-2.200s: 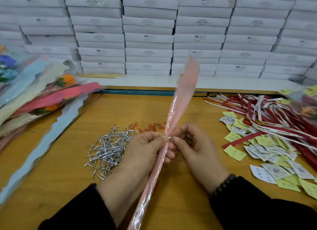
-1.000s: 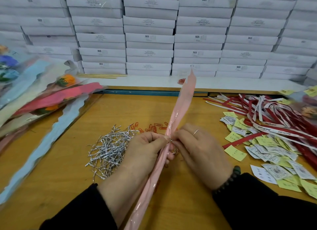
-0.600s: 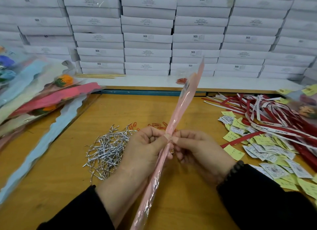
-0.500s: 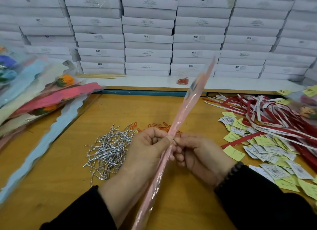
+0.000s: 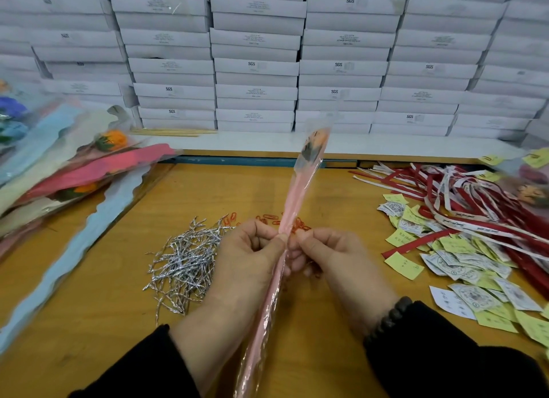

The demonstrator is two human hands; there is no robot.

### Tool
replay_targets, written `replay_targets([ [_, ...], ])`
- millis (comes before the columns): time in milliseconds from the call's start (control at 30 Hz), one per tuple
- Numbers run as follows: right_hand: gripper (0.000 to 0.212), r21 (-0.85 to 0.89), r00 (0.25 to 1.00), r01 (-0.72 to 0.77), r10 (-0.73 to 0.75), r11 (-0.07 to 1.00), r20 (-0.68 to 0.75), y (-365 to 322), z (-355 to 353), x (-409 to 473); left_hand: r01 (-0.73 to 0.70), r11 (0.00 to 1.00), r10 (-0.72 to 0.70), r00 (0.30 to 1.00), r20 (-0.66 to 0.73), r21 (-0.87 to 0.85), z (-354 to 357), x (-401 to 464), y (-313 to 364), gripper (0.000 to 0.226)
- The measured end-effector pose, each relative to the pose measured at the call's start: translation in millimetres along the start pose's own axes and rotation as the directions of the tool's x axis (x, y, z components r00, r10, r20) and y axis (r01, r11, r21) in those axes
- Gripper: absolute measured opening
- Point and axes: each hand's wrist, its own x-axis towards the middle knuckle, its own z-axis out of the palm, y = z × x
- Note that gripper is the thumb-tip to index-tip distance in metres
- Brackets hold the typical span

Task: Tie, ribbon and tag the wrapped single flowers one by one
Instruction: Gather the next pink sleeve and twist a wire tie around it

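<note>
Held upright at centre, tip toward 12 o'clock: pink cellophane-wrapped single flower, pinched by left hand and right hand, likely for tying; silver twist ties at 9 o'clock.

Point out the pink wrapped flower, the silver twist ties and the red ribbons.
pink wrapped flower point(image 5: 300, 189), head view, mid-sleeve above the hands
silver twist ties point(image 5: 184, 261), head view, middle of the pile
red ribbons point(image 5: 463, 195), head view, middle of the heap

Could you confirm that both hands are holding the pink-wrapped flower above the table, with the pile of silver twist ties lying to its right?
Not quite: the head view shows the silver twist ties lying left of the pink-wrapped flower, which the left hand and right hand hold above the table.
</note>
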Motion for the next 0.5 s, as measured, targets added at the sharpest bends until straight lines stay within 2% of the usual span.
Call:
replay_targets([
  [100,0.026,-0.12,0.998,0.052,-0.049,0.991,0.029,-1.3,4.1,-2.9,-0.011,1.0,0.011,1.0,-0.025,-0.006,1.1,0.5,0.0,0.012],
  [267,0.027,0.02,0.994,-0.067,0.068,0.998,-0.09,1.3,1.2,-0.3,-0.064,0.996,0.066,0.998,-0.019,0.062,8.4,-2.7,-1.4,0.012],
  [500,0.025,0.017,0.991,-0.108,0.109,0.994,-0.074,3.2,0.2,0.9,-0.05,0.993,0.052,0.999,-0.01,0.106,8.6,-2.3,-2.0,0.009],
])
